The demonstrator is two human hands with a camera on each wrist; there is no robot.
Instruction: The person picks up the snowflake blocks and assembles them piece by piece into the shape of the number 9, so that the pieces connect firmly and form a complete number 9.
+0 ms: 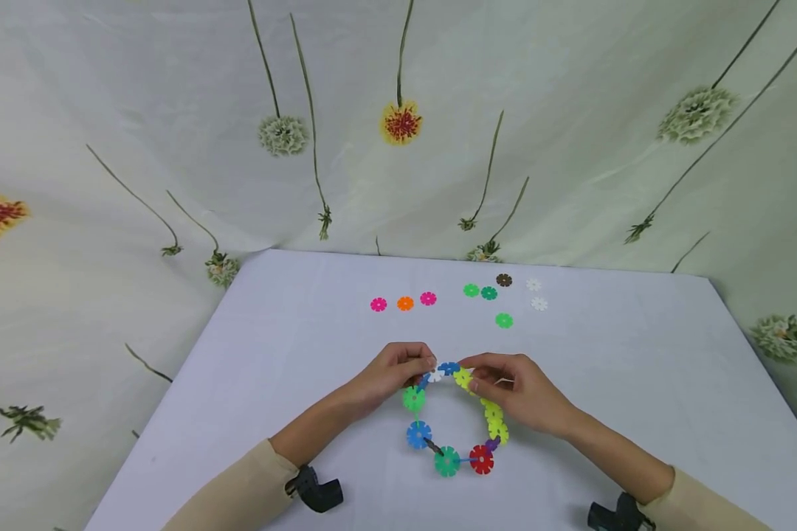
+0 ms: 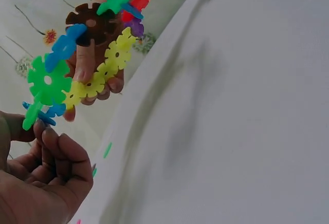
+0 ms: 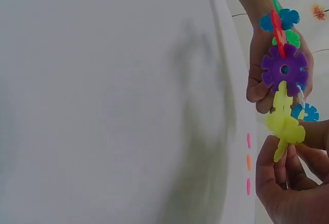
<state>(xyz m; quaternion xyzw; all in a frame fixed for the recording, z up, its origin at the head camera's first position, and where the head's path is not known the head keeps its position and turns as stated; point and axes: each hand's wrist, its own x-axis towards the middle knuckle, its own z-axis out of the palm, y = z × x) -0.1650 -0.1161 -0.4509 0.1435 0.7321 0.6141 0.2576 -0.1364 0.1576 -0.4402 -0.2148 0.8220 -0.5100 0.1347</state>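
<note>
A ring of notched plastic snowflake discs (image 1: 447, 462) is held up in front of me, its discs slotted edge to edge. Yellow discs (image 1: 494, 414) run down its right side. Purple (image 3: 285, 70), red (image 1: 482, 459), green, brown (image 2: 91, 23) and blue (image 1: 419, 435) ones follow round. At the far side, my left hand (image 1: 405, 365) pinches the ring near a white disc (image 1: 435, 376), which the fingers partly hide. Just right of it, my right hand (image 1: 525, 387) grips the yellow discs between thumb and fingers, beside a blue disc (image 1: 449, 368).
Loose discs lie toward the table's back: pink (image 1: 378, 304), orange (image 1: 405, 303) and another pink (image 1: 428, 298) on the left. Right of them are green (image 1: 471, 290), teal (image 1: 488, 293), brown (image 1: 504, 280) and white (image 1: 539, 303) ones. A flower-printed cloth (image 1: 345, 184) hangs behind the white table (image 1: 292, 332).
</note>
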